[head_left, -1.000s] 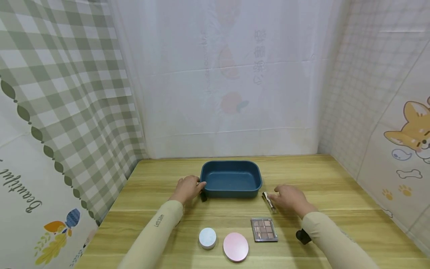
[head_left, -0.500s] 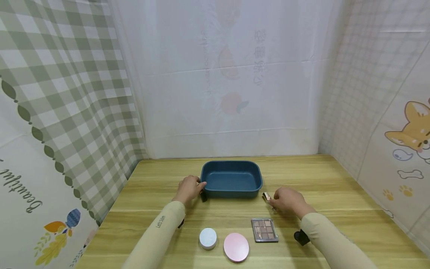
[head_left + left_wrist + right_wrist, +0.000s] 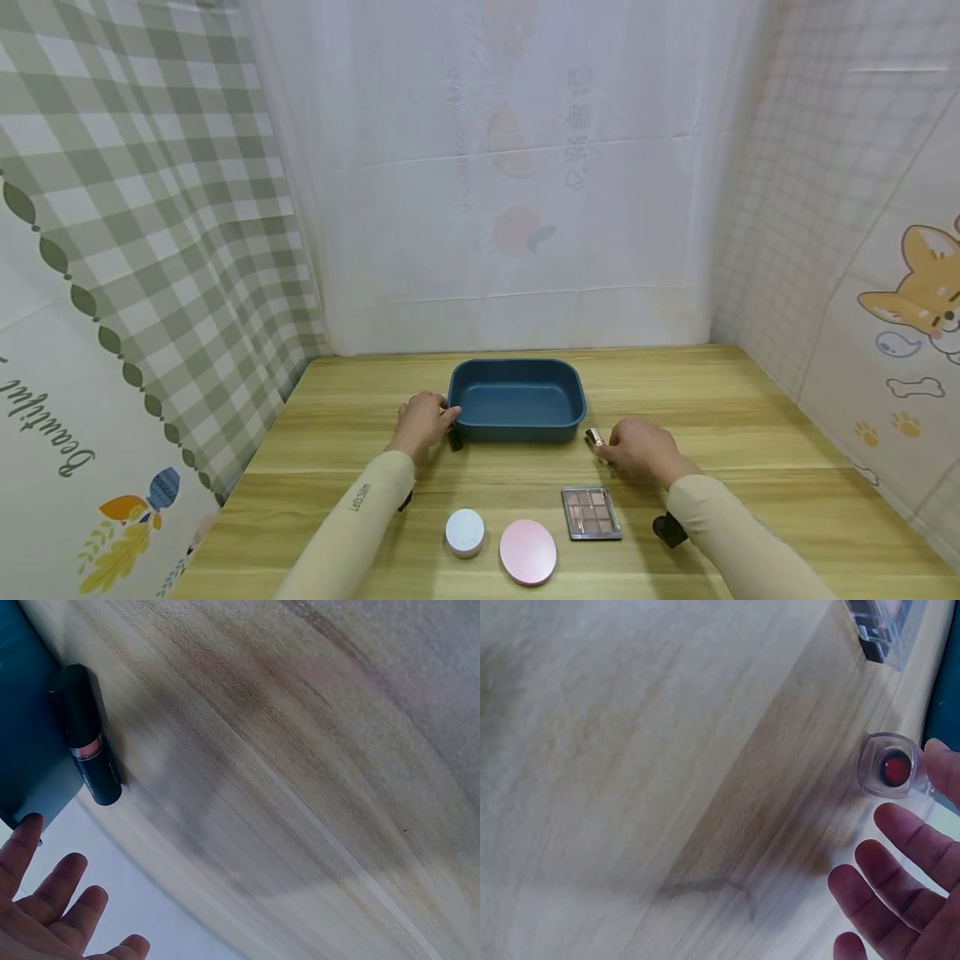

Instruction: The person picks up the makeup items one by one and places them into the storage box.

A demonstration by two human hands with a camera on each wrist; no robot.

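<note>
At the left end of the blue tray (image 3: 517, 434) on the wooden counter (image 3: 787, 475): left hand (image 3: 422, 423), fingers parted and loosely extended, thumb at the rim, no closed grip showing. Just beside the tray's near left corner, a black lipstick tube (image 3: 86, 739) with a pinkish band. Near the tray's near right corner, a clear gloss tube (image 3: 892, 766) with a reddish core, set slantwise; over it, right hand (image 3: 641, 446), thumb against the tube, forefinger close by, other fingers spread, impossible to tell whether pinching. On the person's side of the tray, well apart from it, left to right: white round jar (image 3: 465, 532), pink compact (image 3: 528, 552), eyeshadow palette (image 3: 592, 512).
</note>
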